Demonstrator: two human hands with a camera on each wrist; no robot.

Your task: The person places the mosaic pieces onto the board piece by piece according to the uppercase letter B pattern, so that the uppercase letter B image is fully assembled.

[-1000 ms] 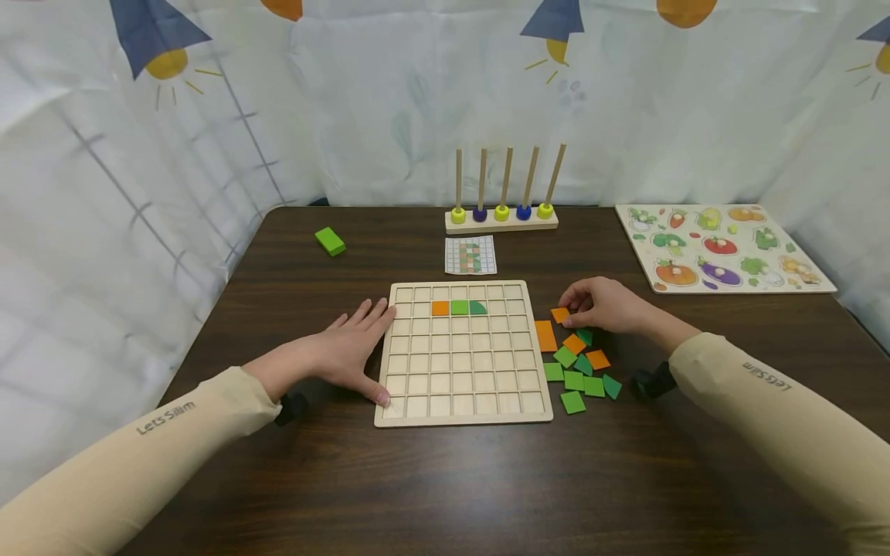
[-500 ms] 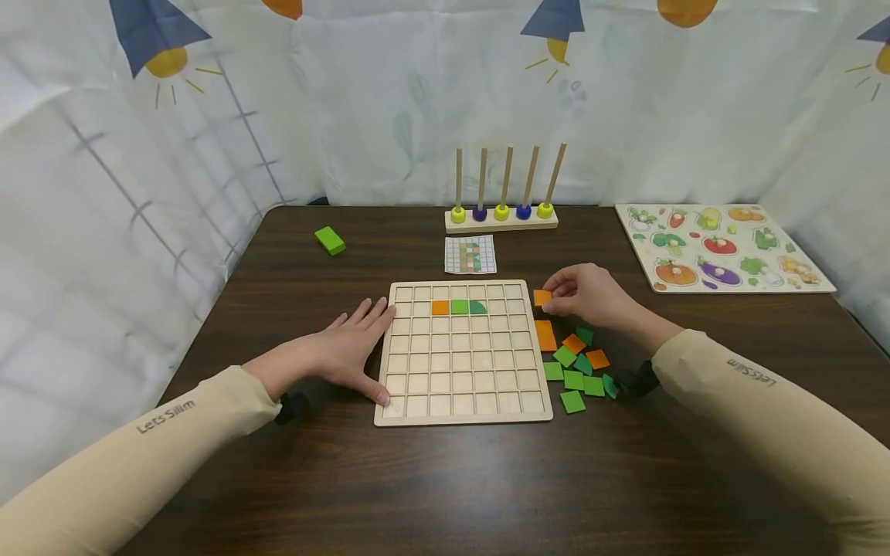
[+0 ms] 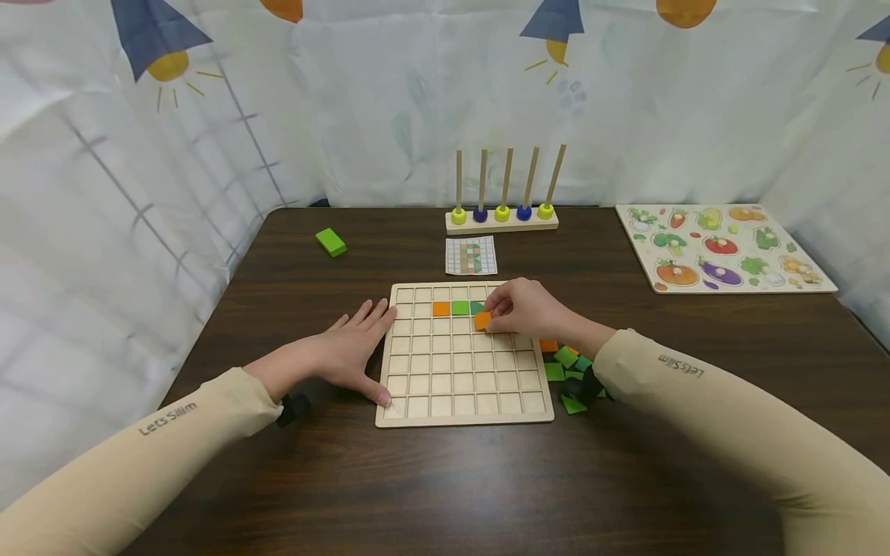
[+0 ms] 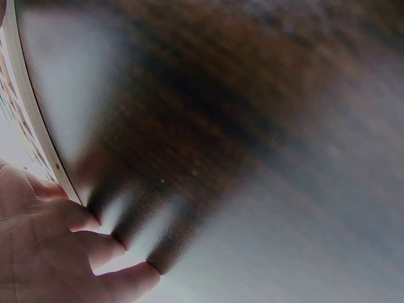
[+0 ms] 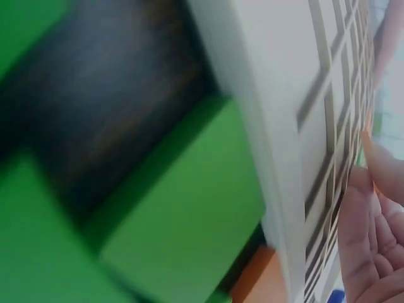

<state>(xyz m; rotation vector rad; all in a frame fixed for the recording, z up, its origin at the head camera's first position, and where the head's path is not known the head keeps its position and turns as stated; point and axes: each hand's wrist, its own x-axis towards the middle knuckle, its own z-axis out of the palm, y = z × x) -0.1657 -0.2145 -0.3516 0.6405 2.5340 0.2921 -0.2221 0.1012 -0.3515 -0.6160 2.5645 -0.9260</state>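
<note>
A wooden grid board (image 3: pixel 431 384) lies flat mid-table. In its upper rows sit an orange square tile (image 3: pixel 441 309), a green square tile (image 3: pixel 460 307) and a dark green quarter-round tile (image 3: pixel 476 306), the last partly covered by fingers. My right hand (image 3: pixel 531 309) pinches another orange square tile (image 3: pixel 482 321) over the board, just below the quarter-round one. Fingers spread, my left hand (image 3: pixel 348 351) rests along the board's left edge, its thumb on the lower left corner. The left wrist view shows those fingertips against the dark table.
Loose green tiles (image 3: pixel 554 372) and orange ones lie right of the board, partly under my right forearm. Behind stand a printed pattern card (image 3: pixel 471 255) and a peg stacker (image 3: pixel 502 222). A green block (image 3: pixel 331 242) is far left, a vegetable puzzle board (image 3: pixel 723 251) far right.
My right hand has carried the orange square tile leftward from the loose pile, past the board's right edge, to above the grid. My left hand has stayed put.
</note>
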